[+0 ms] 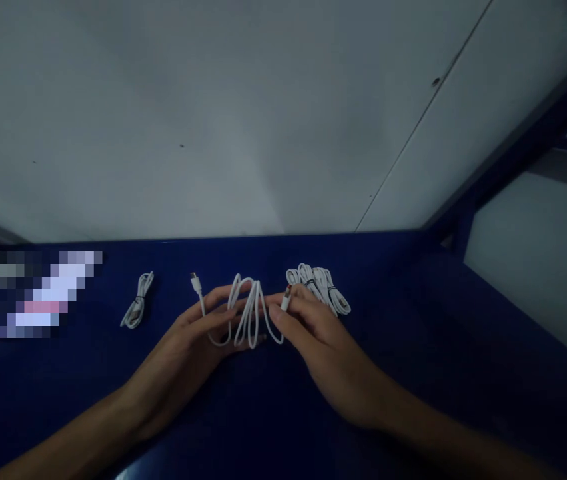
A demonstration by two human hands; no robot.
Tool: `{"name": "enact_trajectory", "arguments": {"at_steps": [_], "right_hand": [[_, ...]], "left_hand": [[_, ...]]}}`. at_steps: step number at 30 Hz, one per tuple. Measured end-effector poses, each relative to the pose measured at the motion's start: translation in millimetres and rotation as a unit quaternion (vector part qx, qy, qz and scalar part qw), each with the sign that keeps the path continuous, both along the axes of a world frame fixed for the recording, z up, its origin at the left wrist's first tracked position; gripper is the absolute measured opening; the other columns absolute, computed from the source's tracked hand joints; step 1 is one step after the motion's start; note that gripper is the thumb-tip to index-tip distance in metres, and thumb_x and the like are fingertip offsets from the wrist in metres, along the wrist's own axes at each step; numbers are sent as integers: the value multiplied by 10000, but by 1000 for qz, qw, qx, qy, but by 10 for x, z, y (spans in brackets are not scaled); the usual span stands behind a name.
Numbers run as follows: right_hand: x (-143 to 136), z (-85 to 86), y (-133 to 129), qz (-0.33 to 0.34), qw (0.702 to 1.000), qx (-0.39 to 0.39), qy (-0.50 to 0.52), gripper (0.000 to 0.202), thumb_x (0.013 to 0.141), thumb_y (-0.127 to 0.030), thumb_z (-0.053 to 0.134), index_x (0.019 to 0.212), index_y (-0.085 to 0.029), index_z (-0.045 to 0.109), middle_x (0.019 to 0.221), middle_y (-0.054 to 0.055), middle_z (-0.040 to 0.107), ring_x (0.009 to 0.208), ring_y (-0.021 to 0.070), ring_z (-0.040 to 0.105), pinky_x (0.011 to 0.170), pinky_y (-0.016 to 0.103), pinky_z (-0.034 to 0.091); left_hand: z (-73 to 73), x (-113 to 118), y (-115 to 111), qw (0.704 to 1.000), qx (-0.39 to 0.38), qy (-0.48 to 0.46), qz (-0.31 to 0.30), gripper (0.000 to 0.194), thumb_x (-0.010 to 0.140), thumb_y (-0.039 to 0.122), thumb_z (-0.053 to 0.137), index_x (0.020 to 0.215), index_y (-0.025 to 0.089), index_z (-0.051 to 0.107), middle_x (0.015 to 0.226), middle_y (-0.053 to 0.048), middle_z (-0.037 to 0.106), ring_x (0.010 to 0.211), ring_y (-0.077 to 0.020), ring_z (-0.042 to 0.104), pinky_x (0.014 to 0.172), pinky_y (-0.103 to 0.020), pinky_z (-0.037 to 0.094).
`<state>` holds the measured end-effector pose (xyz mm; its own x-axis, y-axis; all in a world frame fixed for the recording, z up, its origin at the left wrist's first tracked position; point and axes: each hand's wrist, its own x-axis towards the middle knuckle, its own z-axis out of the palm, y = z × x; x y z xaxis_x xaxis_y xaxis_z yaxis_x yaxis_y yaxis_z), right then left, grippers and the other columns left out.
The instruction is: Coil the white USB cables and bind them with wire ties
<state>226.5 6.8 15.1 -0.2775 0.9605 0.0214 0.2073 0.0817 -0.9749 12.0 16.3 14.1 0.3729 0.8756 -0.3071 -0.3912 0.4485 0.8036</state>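
A white USB cable (250,313) hangs in loose loops between my two hands, above the blue table. My left hand (203,327) has its fingers curled through and around the loops. The cable's small metal-tipped plug sticks up free beside the left fingers. My right hand (316,327) pinches the other end, a white plug (286,301) with a reddish tip, between thumb and forefinger. Behind the right hand lie several white cables (319,283), bundled with dark ties and partly hidden by the fingers.
One more tied white cable (137,300) lies to the left on the blue table (88,373). Farther left are a pixelated bright object (50,293) and a white item (0,272) with a cord. A pale wall (213,133) rises behind the table; blue frame bars stand at right.
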Motion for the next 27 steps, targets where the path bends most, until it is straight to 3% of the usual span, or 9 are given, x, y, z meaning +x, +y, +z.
{"name": "enact_trajectory", "arguments": {"at_steps": [4,7,10,14,18,21,25,27], "right_hand": [[-33,74,-38,49,997,-30,49,287,1152,-432,538,1188,-286,782,1109,48,732,987,218,693,959,436,597],[-56,110,-54,63,997,-28,37,268,1133,-377,582,1321,-278,744,1006,26,757,858,191,699,811,375,605],[-66,113,-55,64,998,1,5,218,1101,-312,625,1271,-259,750,896,-3,748,758,164,683,696,328,559],[-67,104,-48,72,997,13,-19,123,1059,-245,654,1161,-235,721,754,-37,705,655,149,656,615,305,514],[-69,64,-45,69,993,65,-63,189,1050,-292,699,1231,-240,685,904,1,766,729,173,694,641,326,526],[-64,27,-49,69,987,107,-99,331,1061,-364,709,1370,-257,657,1040,29,787,796,190,717,694,348,551],[-39,10,-65,73,972,178,-132,415,1082,-377,663,1458,-205,625,1094,61,793,841,205,730,798,395,575],[-23,7,-73,57,963,224,-135,408,1094,-350,614,1462,-173,620,1126,83,784,860,209,730,805,402,582]], "left_hand": [[-13,-16,-2,999,1,-10,-52,313,1096,279,631,1386,263,749,1549,-120,683,1428,-373,622,1119,-530,559],[-16,-28,-17,998,12,23,-62,317,1083,297,646,1374,232,753,1486,-151,708,1341,-375,672,1045,-511,603],[-24,-27,-28,995,26,35,-88,328,1066,298,653,1366,199,742,1354,-176,758,1175,-355,745,953,-491,639],[-59,-18,-42,990,36,21,-138,321,1067,327,597,1302,157,735,1009,-154,806,861,-291,778,792,-427,655],[-86,-38,-69,987,20,11,-159,311,1056,385,581,1219,163,725,791,-78,734,639,-192,664,632,-302,601],[-43,-59,-85,986,-5,15,-167,333,1061,483,584,1165,191,706,740,-20,639,556,-130,513,505,-213,477],[61,-73,-76,976,-3,54,-212,315,994,511,745,1087,220,670,690,57,503,503,-81,305,403,-153,236],[85,-78,-67,968,-1,80,-238,324,948,457,832,1105,234,656,643,102,438,471,-63,233,387,-152,195]]}}
